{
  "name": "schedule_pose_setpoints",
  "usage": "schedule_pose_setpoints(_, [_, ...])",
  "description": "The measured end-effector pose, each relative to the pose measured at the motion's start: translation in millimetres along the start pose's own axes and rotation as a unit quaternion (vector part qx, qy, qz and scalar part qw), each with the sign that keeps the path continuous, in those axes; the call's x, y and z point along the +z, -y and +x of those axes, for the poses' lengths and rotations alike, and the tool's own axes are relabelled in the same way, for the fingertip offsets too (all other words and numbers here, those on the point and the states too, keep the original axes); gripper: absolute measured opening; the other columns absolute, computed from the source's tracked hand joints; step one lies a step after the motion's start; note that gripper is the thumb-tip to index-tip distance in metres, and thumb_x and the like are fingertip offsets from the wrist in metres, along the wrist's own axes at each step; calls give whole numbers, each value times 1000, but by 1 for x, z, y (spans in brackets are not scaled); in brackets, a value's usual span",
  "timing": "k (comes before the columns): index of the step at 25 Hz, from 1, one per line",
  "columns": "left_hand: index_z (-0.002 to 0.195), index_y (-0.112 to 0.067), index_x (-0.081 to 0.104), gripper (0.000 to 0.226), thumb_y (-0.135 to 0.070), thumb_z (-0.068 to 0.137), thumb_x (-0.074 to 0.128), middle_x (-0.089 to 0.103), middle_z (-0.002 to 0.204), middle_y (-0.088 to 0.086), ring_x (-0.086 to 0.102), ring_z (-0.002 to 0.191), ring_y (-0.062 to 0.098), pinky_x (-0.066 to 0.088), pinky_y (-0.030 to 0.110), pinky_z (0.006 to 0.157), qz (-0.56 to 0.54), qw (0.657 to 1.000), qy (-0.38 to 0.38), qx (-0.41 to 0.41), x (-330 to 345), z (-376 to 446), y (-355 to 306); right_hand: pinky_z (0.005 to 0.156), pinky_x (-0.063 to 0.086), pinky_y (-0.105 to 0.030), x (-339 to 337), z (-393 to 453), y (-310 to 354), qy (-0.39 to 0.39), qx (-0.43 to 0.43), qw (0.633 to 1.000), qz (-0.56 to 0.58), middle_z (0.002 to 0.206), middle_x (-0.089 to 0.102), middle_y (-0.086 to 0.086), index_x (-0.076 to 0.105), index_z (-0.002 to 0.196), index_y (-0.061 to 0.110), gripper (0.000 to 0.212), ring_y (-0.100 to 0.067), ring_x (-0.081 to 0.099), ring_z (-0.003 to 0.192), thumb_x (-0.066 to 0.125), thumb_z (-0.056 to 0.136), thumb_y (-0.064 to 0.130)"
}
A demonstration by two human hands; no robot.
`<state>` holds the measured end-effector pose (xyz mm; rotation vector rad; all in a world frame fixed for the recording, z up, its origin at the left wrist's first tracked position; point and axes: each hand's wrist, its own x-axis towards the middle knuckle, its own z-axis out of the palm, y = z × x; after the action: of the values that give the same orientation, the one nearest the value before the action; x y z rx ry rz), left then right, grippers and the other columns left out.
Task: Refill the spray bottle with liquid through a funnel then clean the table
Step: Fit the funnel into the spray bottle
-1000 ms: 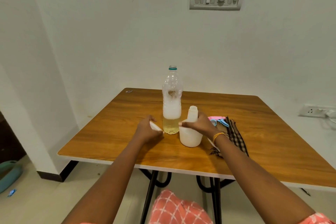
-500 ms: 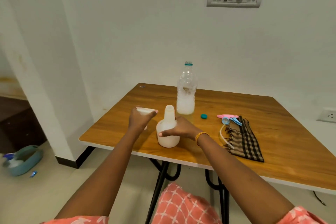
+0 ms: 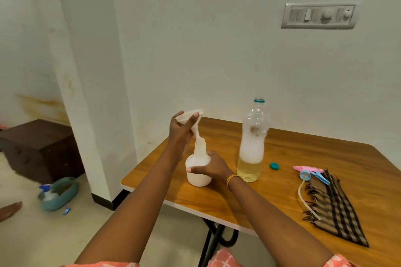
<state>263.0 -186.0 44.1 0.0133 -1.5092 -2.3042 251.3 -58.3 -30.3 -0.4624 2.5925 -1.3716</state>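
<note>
At frame centre, on the worktop: spray bottle wrapped by right hand grip, left hand pinching funnel, spout tilted into neck — likely spill if poured before seating upright — clear bottle just right.

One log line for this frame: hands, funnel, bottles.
left hand: holds funnel, spout at spray bottle neck | right hand: grips spray bottle | clear bottle: uncapped, upright | pouring: not started

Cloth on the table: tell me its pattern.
Brown and black check with fringed ends; the cloth shows in the head view.
</note>
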Motion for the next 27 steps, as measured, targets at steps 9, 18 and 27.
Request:
schedule_pose_setpoints(9, [128,-28,43,87,-40,53,84,47,136,12,54,120,36,50,48,97,99,992,73,23,0,5,6,86,48,-28,-1,10,-4,-4,-8,1000,-7,133,49,-5,38,134,18,87,-20,49,115,80,65,49])
schedule_pose_setpoints(18, [126,-38,45,72,-23,66,81,53,126,-7,52,117,18,54,31,90,199,967,139,73,4,-17,34,85,49,-30,-9,2,-5,-61,26,997,-29,134,51,-7,39,134,14,91,-25,52,118,78,63,56])
schedule_pose_setpoints(27, [145,-19,26,87,-17,75,78,62,122,10,63,108,21,55,30,85,252,964,87,2,10,-25,66,75,43,-26,-48,-44,2,-13,64,995,-70,116,53,-4,42,130,6,78,-19,52,103,78,71,44])
